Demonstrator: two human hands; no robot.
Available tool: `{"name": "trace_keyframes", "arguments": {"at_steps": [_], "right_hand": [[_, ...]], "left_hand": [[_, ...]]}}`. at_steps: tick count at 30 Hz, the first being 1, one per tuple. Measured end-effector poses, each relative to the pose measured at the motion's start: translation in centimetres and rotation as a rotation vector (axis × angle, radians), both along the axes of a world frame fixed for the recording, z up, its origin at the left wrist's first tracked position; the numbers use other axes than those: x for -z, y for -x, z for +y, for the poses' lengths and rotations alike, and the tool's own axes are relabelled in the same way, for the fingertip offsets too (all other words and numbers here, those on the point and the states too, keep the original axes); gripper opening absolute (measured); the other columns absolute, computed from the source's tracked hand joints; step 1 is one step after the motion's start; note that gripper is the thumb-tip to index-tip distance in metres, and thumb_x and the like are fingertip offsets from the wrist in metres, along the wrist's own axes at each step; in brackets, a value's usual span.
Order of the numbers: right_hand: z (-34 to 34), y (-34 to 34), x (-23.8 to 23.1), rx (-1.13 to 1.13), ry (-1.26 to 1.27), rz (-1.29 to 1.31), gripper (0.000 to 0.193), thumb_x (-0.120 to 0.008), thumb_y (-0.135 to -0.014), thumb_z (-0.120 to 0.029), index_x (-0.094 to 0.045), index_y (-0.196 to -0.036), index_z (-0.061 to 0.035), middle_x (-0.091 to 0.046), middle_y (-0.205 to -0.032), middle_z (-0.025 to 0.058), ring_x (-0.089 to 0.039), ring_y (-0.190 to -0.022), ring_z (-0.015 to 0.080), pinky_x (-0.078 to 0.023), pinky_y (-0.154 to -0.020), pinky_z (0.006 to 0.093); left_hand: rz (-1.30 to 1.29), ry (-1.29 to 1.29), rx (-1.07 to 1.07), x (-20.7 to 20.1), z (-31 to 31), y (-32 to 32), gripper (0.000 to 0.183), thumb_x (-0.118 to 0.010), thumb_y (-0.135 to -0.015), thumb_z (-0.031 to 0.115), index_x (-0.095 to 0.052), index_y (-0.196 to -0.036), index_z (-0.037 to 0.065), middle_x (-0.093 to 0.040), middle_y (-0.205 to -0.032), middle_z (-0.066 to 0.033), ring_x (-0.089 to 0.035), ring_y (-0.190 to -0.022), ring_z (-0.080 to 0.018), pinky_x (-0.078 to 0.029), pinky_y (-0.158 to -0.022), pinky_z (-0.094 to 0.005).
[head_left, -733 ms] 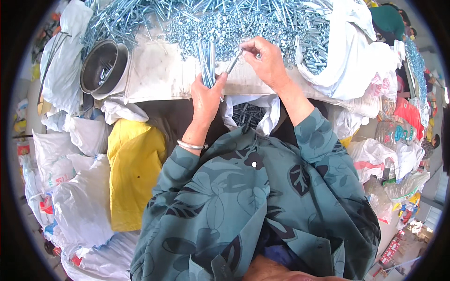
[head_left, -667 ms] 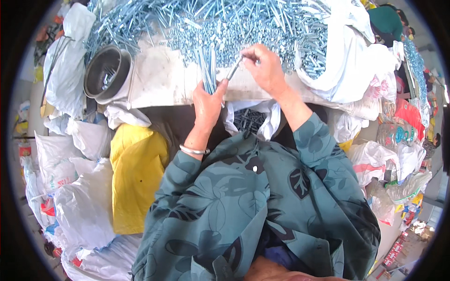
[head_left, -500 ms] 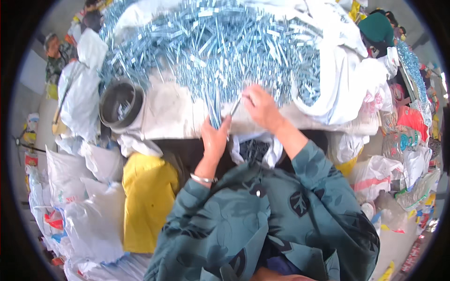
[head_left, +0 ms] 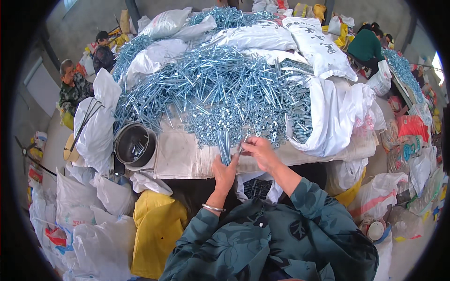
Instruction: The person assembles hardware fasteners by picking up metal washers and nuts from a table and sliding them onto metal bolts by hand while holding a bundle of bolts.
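Observation:
My left hand (head_left: pixel 225 175) is closed round a bundle of long silver bolts (head_left: pixel 224 147), which stick up from its fingers toward the table. A single bolt (head_left: pixel 243 141) slants up beside the bundle, near the left thumb. The fingers of my right hand (head_left: pixel 262 153) pinch it; whether a nut is between those fingertips is too small to tell. Just beyond both hands lies a spread of small nuts (head_left: pixel 220 122). Behind it rises a large heap of loose long bolts (head_left: pixel 220 79).
A dark round bowl (head_left: pixel 123 150) with a few bolts stands left on the cloth-covered table (head_left: pixel 180 157). To the right, a white sack (head_left: pixel 330 126) lies open beside more metal pieces. Full sacks (head_left: pixel 105 239) crowd the lower left. Other people sit at far left and far right.
My right hand has come closer to my left hand and the single bolt. The view has tilted up, showing more sacks and bolts at the far side. The left hand still grips the bundle.

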State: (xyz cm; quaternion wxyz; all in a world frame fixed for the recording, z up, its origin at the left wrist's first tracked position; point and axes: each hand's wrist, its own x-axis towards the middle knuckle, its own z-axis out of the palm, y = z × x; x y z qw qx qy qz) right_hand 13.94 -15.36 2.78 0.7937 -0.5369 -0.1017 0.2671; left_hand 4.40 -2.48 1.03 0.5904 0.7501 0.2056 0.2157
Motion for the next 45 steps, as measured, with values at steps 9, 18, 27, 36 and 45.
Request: {"name": "trace_keyframes", "arguments": {"at_steps": [9, 18, 27, 36, 45], "right_hand": [[-0.4, -0.8, -4.4, -0.05, 0.04, -0.419, 0.015, -0.058, -0.096, -0.01, -0.063, -0.102, 0.003, -0.067, -0.098, 0.0079, -0.065, -0.09, 0.0147, -0.053, -0.08, 0.0298], [-0.1, 0.1, -1.0, -0.029, 0.471, -0.89, 0.015, -0.065, -0.089, -0.01, -0.066, -0.1, 0.0009, -0.067, -0.087, 0.0145, -0.066, -0.077, 0.0229, -0.049, -0.067, 0.0331], [1.0, 0.4, 0.6, -0.021, 0.418, -1.002, 0.016, -0.068, -0.084, -0.007, -0.063, -0.097, -0.0001, -0.063, -0.086, 0.0192, -0.063, -0.08, 0.0375, -0.049, -0.07, 0.041], [1.7, 0.2, 0.5, 0.019, 0.621, -1.041, 0.024, -0.078, -0.076, -0.018, -0.063, -0.088, -0.0027, -0.063, -0.081, 0.0124, -0.063, -0.077, 0.0348, -0.05, -0.069, 0.0423], [-0.1, 1.5, -0.4, -0.104, 0.458, -0.646, 0.037, -0.067, -0.087, -0.008, -0.06, -0.123, -0.0031, -0.071, -0.106, 0.0107, -0.068, -0.095, 0.0191, -0.052, -0.086, 0.0329]], "left_hand": [[-0.142, 0.536, -0.041, -1.0, 1.2, -1.5, 0.022, -0.068, -0.092, 0.021, -0.057, -0.086, 0.002, -0.059, -0.069, -0.0036, -0.058, -0.053, -0.0131, -0.044, -0.049, -0.027], [-0.207, 0.431, 0.084, -4.8, 1.0, -1.6, 0.018, -0.073, -0.087, 0.015, -0.065, -0.092, 0.0, -0.058, -0.072, 0.0014, -0.051, -0.056, -0.0053, -0.041, -0.05, -0.0217], [-0.186, 0.165, 0.232, -5.8, 1.9, -2.0, 0.02, -0.072, -0.085, 0.014, -0.067, -0.095, -0.002, -0.065, -0.079, -0.0017, -0.056, -0.068, -0.006, -0.047, -0.06, -0.0238], [-0.163, 0.033, 0.193, -5.8, 2.5, -2.5, 0.022, -0.073, -0.083, 0.016, -0.066, -0.091, -0.002, -0.066, -0.075, -0.0058, -0.059, -0.069, -0.0099, -0.049, -0.064, -0.0271], [-0.178, 0.034, 0.201, -4.1, 2.2, -2.1, 0.022, -0.074, -0.084, 0.017, -0.066, -0.092, -0.002, -0.067, -0.077, -0.0047, -0.059, -0.072, -0.01, -0.049, -0.067, -0.0276]]}}
